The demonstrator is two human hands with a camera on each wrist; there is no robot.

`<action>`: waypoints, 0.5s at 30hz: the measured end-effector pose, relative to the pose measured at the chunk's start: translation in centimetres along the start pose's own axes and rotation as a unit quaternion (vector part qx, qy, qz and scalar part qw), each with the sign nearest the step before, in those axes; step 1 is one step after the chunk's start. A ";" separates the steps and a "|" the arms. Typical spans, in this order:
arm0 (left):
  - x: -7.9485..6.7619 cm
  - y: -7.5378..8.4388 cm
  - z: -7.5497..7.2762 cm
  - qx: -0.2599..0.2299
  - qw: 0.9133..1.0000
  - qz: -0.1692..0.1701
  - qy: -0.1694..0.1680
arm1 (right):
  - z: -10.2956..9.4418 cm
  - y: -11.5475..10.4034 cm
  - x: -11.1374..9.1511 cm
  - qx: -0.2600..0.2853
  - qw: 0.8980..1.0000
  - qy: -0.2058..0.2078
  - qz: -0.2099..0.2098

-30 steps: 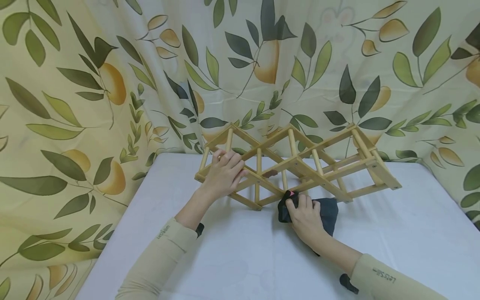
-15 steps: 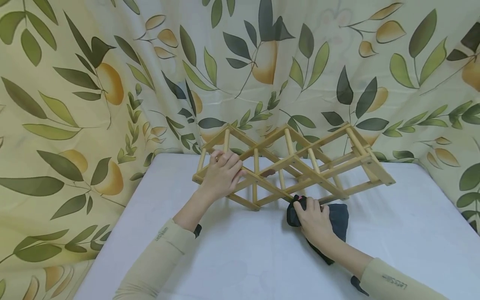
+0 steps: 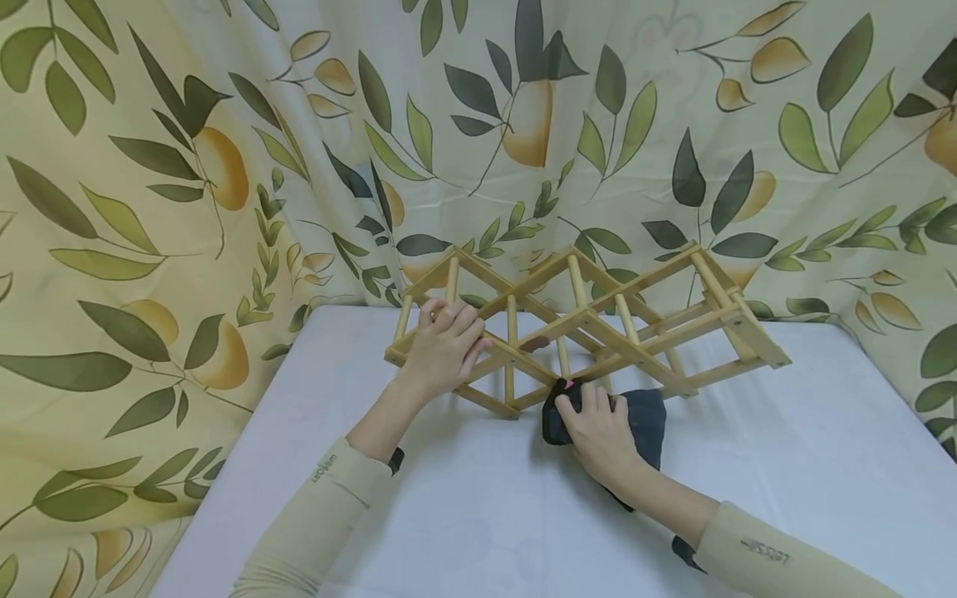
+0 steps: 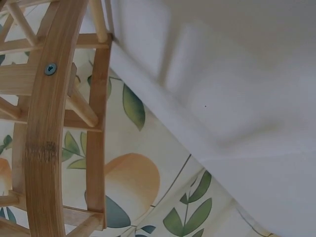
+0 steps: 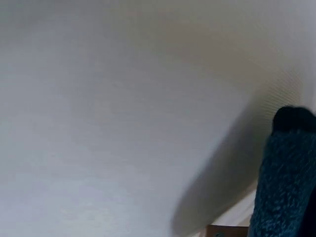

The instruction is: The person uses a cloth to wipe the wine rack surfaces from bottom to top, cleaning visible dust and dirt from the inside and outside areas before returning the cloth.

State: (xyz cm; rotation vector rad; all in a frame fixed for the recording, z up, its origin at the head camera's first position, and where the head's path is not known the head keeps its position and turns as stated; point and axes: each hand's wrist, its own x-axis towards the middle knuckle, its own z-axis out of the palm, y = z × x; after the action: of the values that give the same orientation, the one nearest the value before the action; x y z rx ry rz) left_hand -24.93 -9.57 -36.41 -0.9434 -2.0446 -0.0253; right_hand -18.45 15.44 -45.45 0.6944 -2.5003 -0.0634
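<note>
A latticed bamboo rack (image 3: pixel 639 354) of crossed slats and round dowels stands stretched out across the table. My left hand (image 3: pixel 443 349) grips its left part from above, fingers curled over a slat. In the left wrist view the rack's slats (image 4: pixel 44 113) fill the left side, and that hand is out of sight. My right hand (image 3: pixel 604 433) holds a dark navy cloth (image 3: pixel 647 415), bunched under the fingers, at the rack's lower front slat near the middle. The cloth's far end hangs behind the wrist. In the right wrist view a fuzzy piece of the cloth (image 5: pixel 281 182) shows at the right edge.
A white-covered table (image 3: pixel 478 515) lies beneath everything. Close behind the rack hangs a curtain (image 3: pixel 299 166) printed with leaves and fruit, which also runs along the left side. Inside the rack sits a small reddish-brown patch (image 3: pixel 535 344), too small to identify.
My right hand slid the cloth a little right and toward me, then back left along the lower slat. The left hand keeps its grip, and the rack stays nearly still.
</note>
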 end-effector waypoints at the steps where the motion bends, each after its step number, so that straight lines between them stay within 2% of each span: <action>1: 0.0 0.0 0.0 0.001 1.000 0.000 0.000 | 0.0 0.0 -0.1 0.001 1.000 -0.006 0.002; 9: -0.1 -0.1 0.2 0.003 1.000 0.005 0.011 | 0.7 1.4 -1.9 -0.008 0.997 -0.072 0.030; 12: 0.0 -0.1 0.2 0.004 1.000 0.004 0.013 | 0.7 1.5 -2.0 -0.010 0.997 -0.074 0.031; 15: 0.0 0.0 0.2 0.003 1.000 0.002 0.009 | 0.5 1.1 -1.4 -0.007 0.998 -0.057 0.024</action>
State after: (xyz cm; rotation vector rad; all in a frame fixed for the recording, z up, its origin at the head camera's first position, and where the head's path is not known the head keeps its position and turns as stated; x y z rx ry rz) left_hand -25.08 -9.54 -36.56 -0.9399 -2.0248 -0.0245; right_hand -18.17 17.00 -46.37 0.6418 -2.6222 -0.1055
